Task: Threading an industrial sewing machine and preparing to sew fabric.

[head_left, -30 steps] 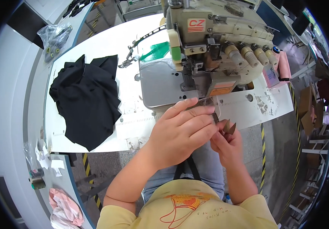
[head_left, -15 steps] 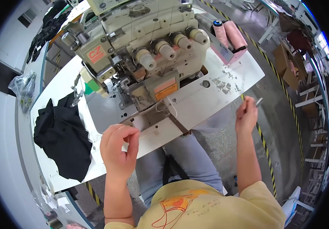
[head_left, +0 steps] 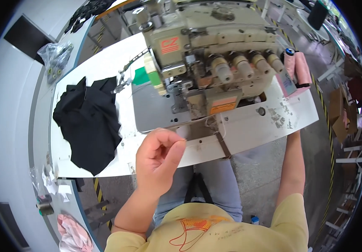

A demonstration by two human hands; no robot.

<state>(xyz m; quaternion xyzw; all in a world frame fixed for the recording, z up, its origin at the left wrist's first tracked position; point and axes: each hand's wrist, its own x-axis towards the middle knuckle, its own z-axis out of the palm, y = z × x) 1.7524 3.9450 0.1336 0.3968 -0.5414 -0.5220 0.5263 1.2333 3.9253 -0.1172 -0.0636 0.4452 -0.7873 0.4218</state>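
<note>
My left hand (head_left: 160, 161) is raised over the front edge of the white table, thumb and forefinger pinched together. A tiny sliver shows at its fingertips, too small to name. My right forearm (head_left: 292, 168) reaches up to the table's right front edge; the hand itself is hidden below the tabletop, so its fingers and anything in them do not show. Ahead of my left hand stands an overlock sewing machine (head_left: 231, 40) with several tension dials and a metal work plate (head_left: 153, 111). A crumpled piece of black fabric (head_left: 90, 126) lies on the table to the left.
Pink thread spools (head_left: 302, 69) stand on the table's right end. A green piece (head_left: 140, 76) sits beside the machine. Farther left are a clear plastic bag (head_left: 55, 61) and pink cloth (head_left: 72, 233). An open cardboard box (head_left: 340, 113) is on the floor at right.
My right hand, which held a thin pale tool beside the table, has gone under the table edge. My left hand stays pinched near the front edge. The whole view has shifted.
</note>
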